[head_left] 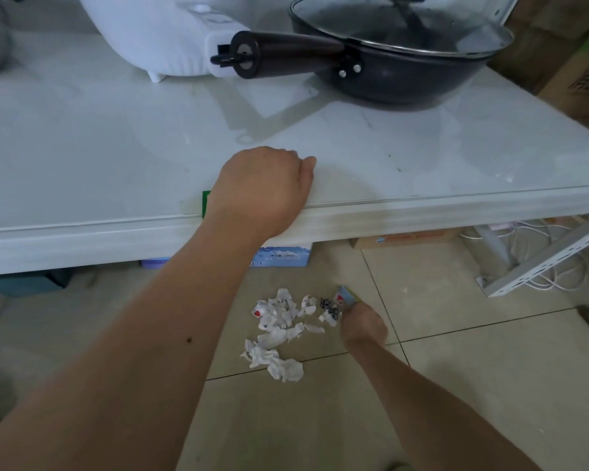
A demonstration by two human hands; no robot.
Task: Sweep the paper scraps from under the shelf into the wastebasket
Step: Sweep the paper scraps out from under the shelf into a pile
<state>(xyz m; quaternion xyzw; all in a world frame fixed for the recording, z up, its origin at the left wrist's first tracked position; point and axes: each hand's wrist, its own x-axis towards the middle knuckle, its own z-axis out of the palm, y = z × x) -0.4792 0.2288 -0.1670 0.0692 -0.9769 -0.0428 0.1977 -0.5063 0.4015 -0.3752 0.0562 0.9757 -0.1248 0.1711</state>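
Note:
A loose pile of white paper scraps (279, 331), some with red or black print, lies on the tiled floor just in front of the shelf's front edge (388, 217). My right hand (363, 322) is down at the floor, right of the pile, pinching a small blue and yellow piece (347, 296) that touches the nearest scraps. My left hand (264, 188) rests as a fist on the white shelf top at its front edge, with nothing seen in it. No wastebasket is in view.
A black lidded pan (405, 62) and a white rice cooker (157, 32) stand on the shelf. Below it are boxes (283, 258), white cables (558, 266) and a white perforated bracket (541, 263) at the right. Cardboard boxes (575, 62) stand at the far right.

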